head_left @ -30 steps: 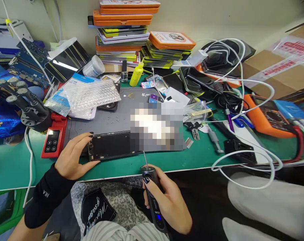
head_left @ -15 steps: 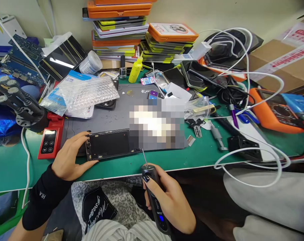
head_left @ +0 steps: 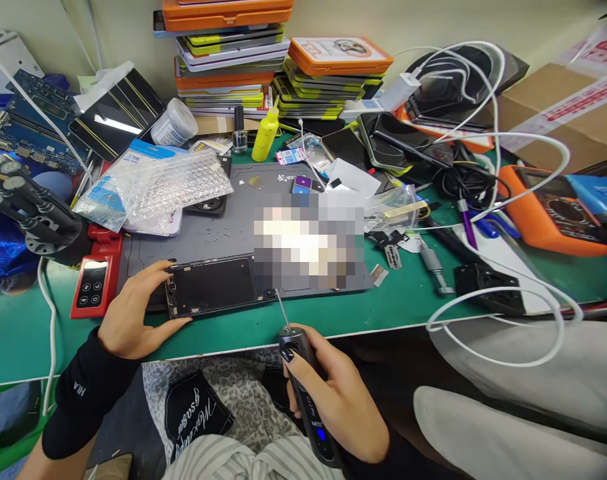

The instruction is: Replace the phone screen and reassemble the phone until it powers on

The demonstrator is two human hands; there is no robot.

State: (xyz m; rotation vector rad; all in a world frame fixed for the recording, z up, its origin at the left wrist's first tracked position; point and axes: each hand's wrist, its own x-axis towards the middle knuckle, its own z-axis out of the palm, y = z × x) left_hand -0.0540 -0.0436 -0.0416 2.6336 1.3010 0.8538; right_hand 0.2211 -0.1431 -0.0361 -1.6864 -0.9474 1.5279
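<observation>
My left hand (head_left: 133,310) grips the left end of an opened phone frame (head_left: 213,287), its thumb along the near edge and its fingers at the far edge. The frame lies on a dark grey work mat (head_left: 203,230) near the table's front edge. In my right hand (head_left: 336,390) is a dark electric screwdriver (head_left: 303,393) with a lit blue display, thumb on its upper body. Its thin bit points up at the frame's right end; whether the tip touches a screw is too small to tell. A pixelated patch hides part of the mat and perhaps the frame's right end.
Bubble wrap (head_left: 171,187) and a red device (head_left: 96,280) lie to the left. Behind stand a yellow bottle (head_left: 266,137) and stacked orange cases (head_left: 338,55). Rightward are white cables (head_left: 493,293), a blade (head_left: 393,257) and an orange multimeter (head_left: 553,210). Another person's legs (head_left: 493,427) show at lower right.
The view has shifted slightly, so the bench appears a little further left and higher. Both hands keep their holds on the phone frame and screwdriver. The other person's leg has moved left.
</observation>
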